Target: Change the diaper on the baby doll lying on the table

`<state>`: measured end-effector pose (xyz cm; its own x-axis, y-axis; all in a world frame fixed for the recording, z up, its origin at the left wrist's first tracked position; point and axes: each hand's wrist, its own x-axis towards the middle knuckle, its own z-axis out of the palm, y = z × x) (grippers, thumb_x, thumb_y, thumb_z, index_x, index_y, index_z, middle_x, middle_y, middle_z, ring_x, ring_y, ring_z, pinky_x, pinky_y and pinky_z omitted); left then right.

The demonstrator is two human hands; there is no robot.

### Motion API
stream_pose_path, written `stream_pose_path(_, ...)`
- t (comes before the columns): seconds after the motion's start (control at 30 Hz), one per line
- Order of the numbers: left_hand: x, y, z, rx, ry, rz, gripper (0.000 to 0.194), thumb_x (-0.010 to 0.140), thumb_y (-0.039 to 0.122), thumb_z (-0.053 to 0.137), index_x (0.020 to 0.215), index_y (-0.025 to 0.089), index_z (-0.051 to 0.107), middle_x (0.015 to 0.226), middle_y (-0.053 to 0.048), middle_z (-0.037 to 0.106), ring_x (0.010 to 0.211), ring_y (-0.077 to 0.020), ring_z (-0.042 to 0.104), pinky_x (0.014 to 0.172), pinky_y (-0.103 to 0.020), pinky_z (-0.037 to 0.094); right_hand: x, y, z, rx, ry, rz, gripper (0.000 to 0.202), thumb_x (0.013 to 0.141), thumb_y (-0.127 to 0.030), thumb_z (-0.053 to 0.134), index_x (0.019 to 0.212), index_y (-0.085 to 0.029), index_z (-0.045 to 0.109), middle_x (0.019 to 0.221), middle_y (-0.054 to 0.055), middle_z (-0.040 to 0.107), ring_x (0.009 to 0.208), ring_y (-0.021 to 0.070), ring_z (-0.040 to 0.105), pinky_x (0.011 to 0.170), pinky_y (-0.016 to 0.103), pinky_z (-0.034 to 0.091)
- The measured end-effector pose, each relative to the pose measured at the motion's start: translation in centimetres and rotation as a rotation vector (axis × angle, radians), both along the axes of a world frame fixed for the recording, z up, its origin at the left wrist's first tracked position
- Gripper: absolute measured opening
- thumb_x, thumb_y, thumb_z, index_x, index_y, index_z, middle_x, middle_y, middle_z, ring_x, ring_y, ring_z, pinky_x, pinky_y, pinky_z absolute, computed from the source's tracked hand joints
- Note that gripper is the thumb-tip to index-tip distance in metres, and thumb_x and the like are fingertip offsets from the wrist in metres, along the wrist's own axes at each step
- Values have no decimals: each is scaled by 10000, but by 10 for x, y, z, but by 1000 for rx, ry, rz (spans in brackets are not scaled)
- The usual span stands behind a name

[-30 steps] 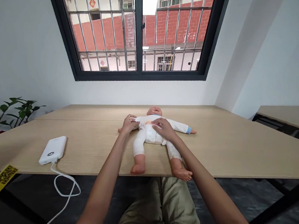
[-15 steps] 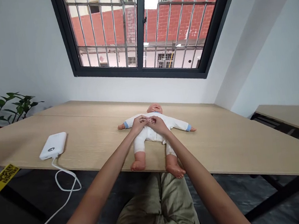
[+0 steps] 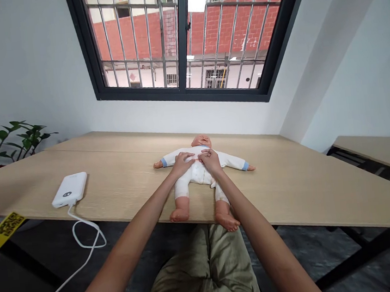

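A baby doll (image 3: pixel 203 178) in a white outfit with blue cuffs lies on its back, arms spread and bare feet towards me. My left hand (image 3: pixel 183 162) is on the left side of its torso, with fingers and thumb closed at the front of the doll's shirt (image 3: pixel 192 150). Across from it, my right hand (image 3: pixel 211 160) pinches the shirt's front with bent fingers. Between the hands a narrow reddish strip shows at the doll's waist. The fingertips are small in view, and the exact fold of cloth they grip is partly hidden.
The doll rests on a light wooden table (image 3: pixel 307 185), one foot at its front edge. To the left lies a white power bank (image 3: pixel 70 189), its white cable (image 3: pixel 88 261) hanging over the edge. A plant (image 3: pixel 9 140) stands far left, and a barred window is behind.
My hands were together at the middle of the doll's torso and have drawn slightly apart, uncovering the reddish strip. The doll's legs have shifted a little.
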<state>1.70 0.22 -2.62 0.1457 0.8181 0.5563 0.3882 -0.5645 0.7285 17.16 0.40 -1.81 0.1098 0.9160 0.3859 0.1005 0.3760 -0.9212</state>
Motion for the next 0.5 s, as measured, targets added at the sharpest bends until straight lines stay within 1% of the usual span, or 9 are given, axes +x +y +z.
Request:
stream_pose_path(0.1,-1,4,-3,-52,7,39,271,785,203,667,1054,191,699,1107,-76,638,1155,-227,526,1057,-365,364,-2,-7,5,-41,76,-16,281,606,-272,613,832,-216,455,524,-70,536,450,111,495,444,215,383)
stream_pose_path(0.2,-2,6,-5,-79,16,46,302,787,191,651,1086,176,690,1119,-87,619,1182,-232,505,1065,-362,354,-5,-18,12,-49,37,-41,239,627,-229,576,800,-236,412,478,-89,495,383,109,444,383,214,334)
stream_pose_path(0.3,-2,7,-7,-84,8,29,313,789,189,638,1098,175,681,1139,-87,608,1200,-230,494,1075,-359,345,-6,-27,17,-58,-24,-94,231,637,-208,563,782,-243,386,470,-102,473,340,104,418,341,214,317)
stream_pose_path(0.37,-2,7,-8,-93,-14,27,341,781,190,645,1121,171,666,1168,-91,598,1214,-231,491,1081,-359,340,-6,-29,18,-71,-39,-109,242,639,-202,565,780,-243,373,475,-105,471,329,102,421,322,211,318)
stream_pose_path(0.5,-1,10,-10,-120,-55,17,395,763,184,662,1158,165,645,1214,-106,581,1225,-238,497,1084,-362,341,-6,-26,15,-95,-66,-93,295,644,-210,593,837,-240,373,504,-113,484,319,105,444,296,209,329)
